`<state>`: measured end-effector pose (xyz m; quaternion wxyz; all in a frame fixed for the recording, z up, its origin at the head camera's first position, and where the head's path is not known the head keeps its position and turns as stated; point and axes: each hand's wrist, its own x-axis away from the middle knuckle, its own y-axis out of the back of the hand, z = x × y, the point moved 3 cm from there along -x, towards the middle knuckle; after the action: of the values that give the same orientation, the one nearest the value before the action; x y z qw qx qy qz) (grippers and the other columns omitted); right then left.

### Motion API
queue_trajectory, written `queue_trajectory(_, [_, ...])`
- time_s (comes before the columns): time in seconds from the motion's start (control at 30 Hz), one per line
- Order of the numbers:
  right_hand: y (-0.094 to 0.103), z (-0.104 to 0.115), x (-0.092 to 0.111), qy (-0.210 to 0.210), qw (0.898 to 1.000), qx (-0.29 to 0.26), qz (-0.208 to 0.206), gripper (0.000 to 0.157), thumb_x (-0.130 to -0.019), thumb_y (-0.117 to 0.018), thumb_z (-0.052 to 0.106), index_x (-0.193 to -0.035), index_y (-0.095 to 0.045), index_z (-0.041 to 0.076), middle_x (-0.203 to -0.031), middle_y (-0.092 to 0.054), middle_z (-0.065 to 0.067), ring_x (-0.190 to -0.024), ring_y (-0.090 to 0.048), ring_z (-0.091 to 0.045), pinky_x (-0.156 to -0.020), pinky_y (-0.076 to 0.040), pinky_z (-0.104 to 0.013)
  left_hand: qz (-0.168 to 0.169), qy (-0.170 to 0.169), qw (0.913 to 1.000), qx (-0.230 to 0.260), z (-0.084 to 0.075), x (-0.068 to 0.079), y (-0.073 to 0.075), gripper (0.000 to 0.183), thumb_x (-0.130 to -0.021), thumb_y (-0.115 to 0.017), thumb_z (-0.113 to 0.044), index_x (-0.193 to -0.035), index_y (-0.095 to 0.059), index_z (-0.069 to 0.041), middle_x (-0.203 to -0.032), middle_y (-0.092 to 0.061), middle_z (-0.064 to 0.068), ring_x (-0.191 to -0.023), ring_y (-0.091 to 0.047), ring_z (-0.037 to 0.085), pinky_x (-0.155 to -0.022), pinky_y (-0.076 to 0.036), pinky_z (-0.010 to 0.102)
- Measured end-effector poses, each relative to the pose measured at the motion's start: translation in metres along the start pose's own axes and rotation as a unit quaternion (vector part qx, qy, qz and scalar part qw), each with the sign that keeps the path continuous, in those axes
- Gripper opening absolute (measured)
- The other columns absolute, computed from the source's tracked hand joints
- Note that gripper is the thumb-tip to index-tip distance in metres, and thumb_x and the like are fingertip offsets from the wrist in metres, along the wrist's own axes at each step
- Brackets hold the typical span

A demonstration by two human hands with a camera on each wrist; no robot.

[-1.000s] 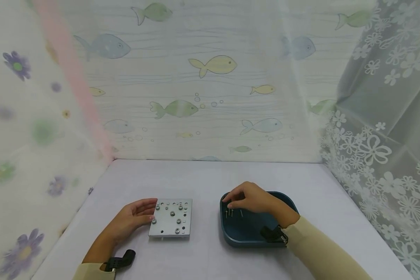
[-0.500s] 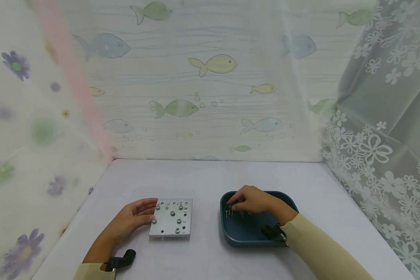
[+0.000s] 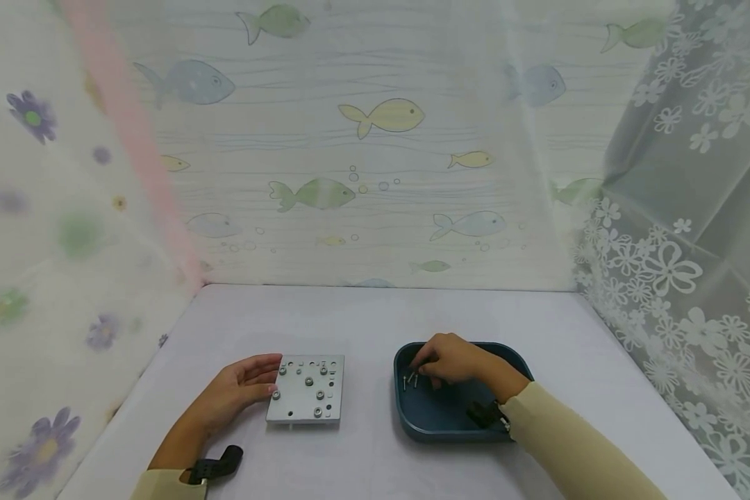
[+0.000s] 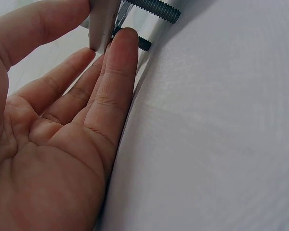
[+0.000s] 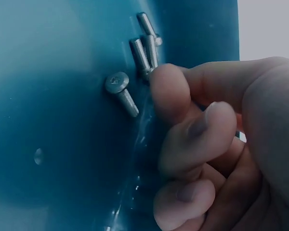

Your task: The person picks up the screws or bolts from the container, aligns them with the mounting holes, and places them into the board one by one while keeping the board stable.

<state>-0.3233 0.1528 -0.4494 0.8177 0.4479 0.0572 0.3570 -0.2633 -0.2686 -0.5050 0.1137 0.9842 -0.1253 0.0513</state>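
My left hand [image 3: 250, 382] grips the left edge of a square metal plate [image 3: 300, 406], thumb on top and fingers at its side and underneath. Several socket-head bolts stand in the plate's face, and threaded bolt shanks [image 4: 159, 10] stick out below it in the left wrist view. Over at the right, my right hand [image 3: 453, 357] reaches into a dark blue tray [image 3: 437, 435], fingers bent. Its foremost fingertip is right at a small cluster of silver screws [image 5: 140, 55]; another screw [image 5: 117, 83] with a wide round head lies just beside them.
Both things stand on a white-covered table [image 3: 362, 319], a gap between plate and tray. A fish-print curtain [image 3: 375, 208] closes off the back, a flowered cloth [image 3: 56, 278] the left, and a lace curtain [image 3: 669, 278] the right.
My right hand has lowered farther into the tray and shifted slightly right, its fingers bending more beside the screws. The left hand and the plate have stayed in place.
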Motion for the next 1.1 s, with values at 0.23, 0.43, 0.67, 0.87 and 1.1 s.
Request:
queue_trajectory(0.23, [-0.0041,-0.0026,0.0006,-0.022,1.0,0.009,-0.007,0.02,-0.099,-0.067,0.009,-0.116,-0.078,0.011,-0.066,-0.07,0.003,-0.063,-0.068,-0.012,-0.061,-0.054,-0.028,-0.008,0.008,0.9999,0.007,0.0012,-0.0013,-0.0011,0.072,-0.087,-0.084,-0.021,-0.151,-0.051,-0.012,-0.153,-0.054,0.014,-0.137,-0.057,0.028,-0.101,-0.055,0.023])
queue_trajectory(0.43, [-0.0049,-0.0018,0.0024,-0.023,0.999,0.03,-0.026,0.018,-0.095,-0.072,0.009,-0.111,-0.079,0.013,-0.065,-0.071,0.007,-0.061,-0.068,-0.009,-0.062,-0.054,-0.026,-0.008,0.006,0.9999,0.009,0.0011,-0.0012,-0.0012,0.072,-0.087,-0.084,-0.02,-0.15,-0.052,-0.012,-0.153,-0.054,0.014,-0.138,-0.057,0.029,-0.101,-0.055,0.024])
queue_trajectory(0.67, [-0.0042,0.0028,0.0035,-0.032,0.998,0.048,-0.036,0.013,-0.093,-0.075,0.009,-0.105,-0.08,0.012,-0.065,-0.071,0.007,-0.063,-0.069,-0.009,-0.068,-0.058,-0.03,-0.004,0.009,0.9999,0.014,0.0009,-0.0007,-0.0017,0.072,-0.087,-0.084,-0.02,-0.15,-0.051,-0.011,-0.154,-0.054,0.015,-0.138,-0.057,0.03,-0.101,-0.055,0.024])
queue_trajectory(0.87, [-0.0022,0.0056,0.0055,-0.022,0.998,0.047,-0.037,0.011,-0.094,-0.074,0.01,-0.104,-0.079,0.011,-0.065,-0.071,0.007,-0.063,-0.069,-0.009,-0.068,-0.059,-0.032,-0.002,0.005,1.0,0.008,-0.0004,-0.0001,-0.0015,0.072,-0.087,-0.084,-0.021,-0.151,-0.051,-0.011,-0.154,-0.054,0.014,-0.138,-0.057,0.029,-0.101,-0.055,0.024])
queue_trajectory(1.1, [0.0039,0.0073,0.0084,-0.016,0.998,0.041,-0.043,0.01,-0.095,-0.073,0.011,-0.103,-0.079,0.011,-0.066,-0.071,0.009,-0.063,-0.069,-0.01,-0.06,-0.054,-0.027,0.003,0.005,0.9998,0.018,-0.0005,0.0006,-0.0009,0.072,-0.089,-0.082,-0.019,-0.152,-0.049,-0.01,-0.155,-0.052,0.016,-0.139,-0.056,0.027,-0.101,-0.055,0.022])
